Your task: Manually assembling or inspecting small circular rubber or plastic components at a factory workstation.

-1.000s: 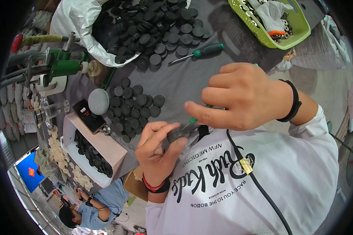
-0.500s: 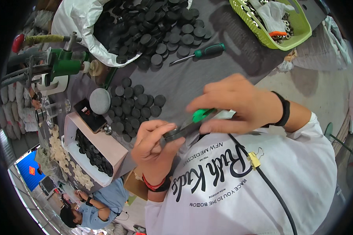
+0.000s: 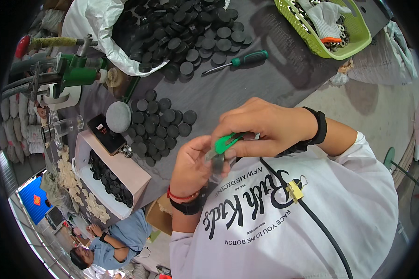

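My right hand (image 3: 267,128) is closed around a green utility knife (image 3: 225,143), its blade angled down toward my left hand (image 3: 189,168). In the left fingers a dark round disc (image 3: 217,164) is pinched on edge, partly hidden by fingertips and a little blurred. The blade lies at or very near the disc's rim; whether it touches, I cannot tell. Just beyond my left hand, a loose group of black discs (image 3: 160,132) lies on the grey-covered table (image 3: 219,102).
A white sack (image 3: 86,32) spills a big heap of black discs (image 3: 186,28). Nearby lie a green-handled screwdriver (image 3: 249,58), a green basket (image 3: 358,42) of metal parts with a glove, a box (image 3: 137,181) of black pieces, a phone (image 3: 106,135) and a green hand press (image 3: 77,74). A co-worker (image 3: 111,246) sits lower left.
My right hand has moved left and brought the knife to the disc. My left hand has shifted slightly right and turned the disc more upright.
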Demonstrator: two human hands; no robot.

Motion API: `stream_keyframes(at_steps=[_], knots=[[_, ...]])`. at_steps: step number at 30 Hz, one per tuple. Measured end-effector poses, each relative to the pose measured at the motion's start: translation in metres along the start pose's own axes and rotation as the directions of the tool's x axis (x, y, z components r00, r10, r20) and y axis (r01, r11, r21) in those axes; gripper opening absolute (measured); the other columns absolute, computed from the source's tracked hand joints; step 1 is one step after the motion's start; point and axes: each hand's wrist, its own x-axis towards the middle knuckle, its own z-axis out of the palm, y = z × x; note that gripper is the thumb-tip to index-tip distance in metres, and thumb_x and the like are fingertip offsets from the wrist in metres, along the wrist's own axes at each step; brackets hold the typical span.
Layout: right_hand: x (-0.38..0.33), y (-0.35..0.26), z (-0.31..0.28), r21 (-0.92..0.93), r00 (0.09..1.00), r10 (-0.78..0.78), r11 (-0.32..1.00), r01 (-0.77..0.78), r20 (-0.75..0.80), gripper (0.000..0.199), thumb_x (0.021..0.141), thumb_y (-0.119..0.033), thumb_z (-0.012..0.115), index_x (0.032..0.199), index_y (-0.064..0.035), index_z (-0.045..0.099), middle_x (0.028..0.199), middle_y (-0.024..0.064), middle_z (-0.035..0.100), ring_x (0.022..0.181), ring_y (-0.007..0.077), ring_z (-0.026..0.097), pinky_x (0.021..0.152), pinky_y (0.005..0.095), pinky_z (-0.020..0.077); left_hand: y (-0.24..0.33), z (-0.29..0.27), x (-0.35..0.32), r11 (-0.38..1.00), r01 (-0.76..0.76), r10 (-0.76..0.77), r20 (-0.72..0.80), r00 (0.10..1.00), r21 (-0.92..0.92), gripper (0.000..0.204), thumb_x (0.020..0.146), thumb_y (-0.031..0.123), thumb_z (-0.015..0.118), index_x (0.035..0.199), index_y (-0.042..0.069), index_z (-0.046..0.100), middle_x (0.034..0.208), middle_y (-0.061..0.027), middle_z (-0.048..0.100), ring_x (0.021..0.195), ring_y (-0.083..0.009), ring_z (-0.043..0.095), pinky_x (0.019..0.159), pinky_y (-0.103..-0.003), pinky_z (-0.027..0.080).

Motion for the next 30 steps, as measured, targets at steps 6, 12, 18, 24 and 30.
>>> stream_keyframes(at_steps=[6,12,18,24,30], knots=[[-0.011,-0.011,-0.01,-0.448,0.988,0.053,0.887,-0.113,-0.144,0.023,0.08,-0.01,0.063,0.102,-0.0064,0.059,0.074,0.0061,0.056,0.061,0.0225,0.057,0.049,0.0325,0.0431,0.002,0.013,-0.001,0.748,-0.397,0.558,-0.182,0.809,0.532,0.031,0.077,0.005,0.071,0.103,-0.006,0.059,0.096,-0.0117,0.061,0.087,-0.0191,0.06,0.076,-0.026,0.047],[-0.014,-0.017,-0.01,-0.846,0.959,-0.283,0.504,0.174,0.028,0.032,0.068,-0.014,0.062,0.098,-0.0042,0.059,0.07,0.0026,0.049,0.059,0.0164,0.052,0.044,0.0284,0.0397,0.009,0.025,-0.008,0.322,-0.261,0.748,-0.076,0.66,0.91,0.038,0.064,-0.004,0.074,0.1,0.003,0.065,0.092,-0.0113,0.06,0.086,-0.0224,0.059,0.077,-0.03,0.046],[-0.005,-0.017,-0.011,-0.901,0.914,-0.389,0.345,0.264,0.119,0.038,0.059,-0.016,0.063,0.095,-0.0056,0.065,0.066,-0.0016,0.047,0.052,0.0102,0.042,0.041,0.0233,0.0285,0.011,0.027,-0.009,0.164,-0.273,0.719,0.074,0.691,0.948,0.035,0.068,-0.005,0.072,0.102,-0.001,0.063,0.097,-0.0113,0.057,0.091,-0.022,0.056,0.081,-0.029,0.043],[0.001,-0.023,-0.011,-0.924,0.903,-0.389,0.247,0.292,0.182,0.034,0.06,-0.016,0.061,0.092,-0.0047,0.066,0.064,-0.0023,0.045,0.053,0.01,0.041,0.042,0.0229,0.0287,0.013,0.031,-0.011,0.148,-0.211,0.738,0.034,0.673,0.966,0.038,0.063,0.0,0.076,0.1,0.005,0.066,0.089,-0.0086,0.057,0.083,-0.0232,0.056,0.076,-0.033,0.048],[-0.02,0.008,-0.007,-0.956,0.979,0.051,0.231,0.179,0.195,0.021,0.068,-0.016,0.06,0.085,-0.0044,0.061,0.07,-0.0005,0.048,0.064,0.0138,0.052,0.049,0.0273,0.0433,0.02,0.034,-0.022,0.303,-0.381,0.776,0.005,0.63,0.874,0.035,0.061,-0.007,0.073,0.094,-0.003,0.063,0.089,-0.0114,0.056,0.083,-0.0256,0.06,0.075,-0.035,0.05]])
